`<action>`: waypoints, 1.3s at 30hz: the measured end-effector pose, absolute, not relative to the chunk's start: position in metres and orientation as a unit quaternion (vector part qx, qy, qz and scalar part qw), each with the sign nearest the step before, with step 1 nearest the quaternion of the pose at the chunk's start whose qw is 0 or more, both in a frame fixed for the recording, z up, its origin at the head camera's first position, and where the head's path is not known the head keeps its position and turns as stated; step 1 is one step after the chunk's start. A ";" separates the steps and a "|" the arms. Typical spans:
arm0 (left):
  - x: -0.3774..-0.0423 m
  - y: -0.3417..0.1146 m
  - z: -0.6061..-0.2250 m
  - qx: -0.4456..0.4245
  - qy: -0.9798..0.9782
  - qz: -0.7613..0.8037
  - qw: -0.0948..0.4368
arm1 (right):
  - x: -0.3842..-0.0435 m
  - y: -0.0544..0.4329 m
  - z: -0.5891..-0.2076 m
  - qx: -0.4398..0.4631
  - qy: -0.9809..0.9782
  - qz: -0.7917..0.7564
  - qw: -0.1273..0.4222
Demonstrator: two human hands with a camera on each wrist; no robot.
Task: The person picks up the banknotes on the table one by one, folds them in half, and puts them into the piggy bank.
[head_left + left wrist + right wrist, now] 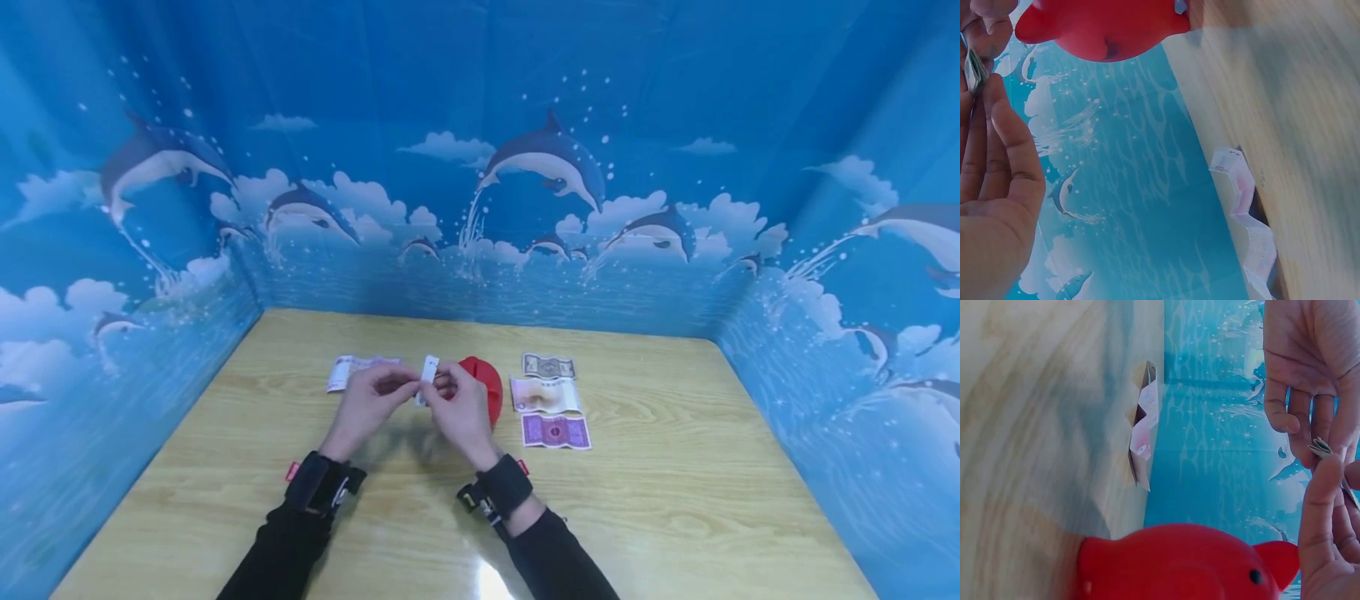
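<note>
My two hands meet above the table in front of a red piggy bank [491, 387]. Between them is a banknote folded into a narrow strip [430, 367], its layered end [1320, 448] facing the right wrist camera. My left hand [371, 408] pinches one side of it between thumb and fingers. Pinching the other side is my right hand [463, 410], its thumb lying along the strip. The right hand partly covers the piggy bank in the head view; an ear and an eye [1255, 576] of it show in the right wrist view.
A creased pinkish banknote [343, 372] lies behind my left hand. Right of the piggy bank lie three creased banknotes in a column: brownish [549, 367], pale [546, 396] and purple [557, 431]. A blue dolphin-print curtain [480, 283] closes off the wooden table [660, 467].
</note>
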State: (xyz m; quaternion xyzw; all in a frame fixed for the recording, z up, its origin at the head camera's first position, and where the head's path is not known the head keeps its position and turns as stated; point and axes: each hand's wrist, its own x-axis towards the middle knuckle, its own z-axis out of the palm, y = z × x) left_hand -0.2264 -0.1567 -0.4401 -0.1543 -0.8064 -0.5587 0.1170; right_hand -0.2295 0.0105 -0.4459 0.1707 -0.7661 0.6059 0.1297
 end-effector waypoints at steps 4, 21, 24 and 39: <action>-0.228 -0.150 -0.435 -0.159 -0.815 -0.541 0.130 | -0.233 0.015 -0.444 0.163 -0.762 0.609 0.147; -0.237 -0.118 -0.419 -0.159 -0.831 -0.528 0.070 | -0.226 0.037 -0.406 0.110 -0.713 0.682 0.120; -0.234 -0.117 -0.423 -0.165 -0.827 -0.530 0.088 | -0.225 0.038 -0.404 0.117 -0.723 0.671 0.119; -0.233 -0.108 -0.426 -0.188 -0.806 -0.543 0.140 | -0.246 0.052 -0.422 0.159 -0.732 0.659 0.066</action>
